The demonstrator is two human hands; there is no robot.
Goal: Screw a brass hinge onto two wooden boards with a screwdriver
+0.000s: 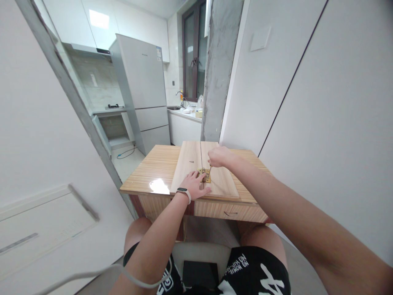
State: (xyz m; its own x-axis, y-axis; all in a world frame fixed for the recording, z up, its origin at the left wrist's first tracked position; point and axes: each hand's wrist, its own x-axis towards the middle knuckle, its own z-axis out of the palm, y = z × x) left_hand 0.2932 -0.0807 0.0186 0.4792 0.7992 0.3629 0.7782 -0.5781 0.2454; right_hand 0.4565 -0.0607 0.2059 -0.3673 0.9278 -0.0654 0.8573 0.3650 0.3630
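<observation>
Two pale wooden boards (186, 153) lie side by side on a wood-grain desk, with a dark seam between them. A brass hinge (208, 179) spans that seam near the middle. My left hand (193, 184), with a band on its wrist, lies flat with fingers spread, its fingertips touching the hinge's left side. My right hand (218, 157) is closed around a screwdriver (210, 170), whose handle is mostly hidden in the fist. The thin shaft slants down to the hinge's right leaf. A small screw (191, 162) rests on the left board.
The desk (156, 164) has a drawer with a handle (230, 213) at its front, above my knees. A white wall (322, 123) stands close on the right. Beyond the desk are a fridge (147, 78) and a sink counter (186, 127). A pale cable (92, 273) crosses my left forearm.
</observation>
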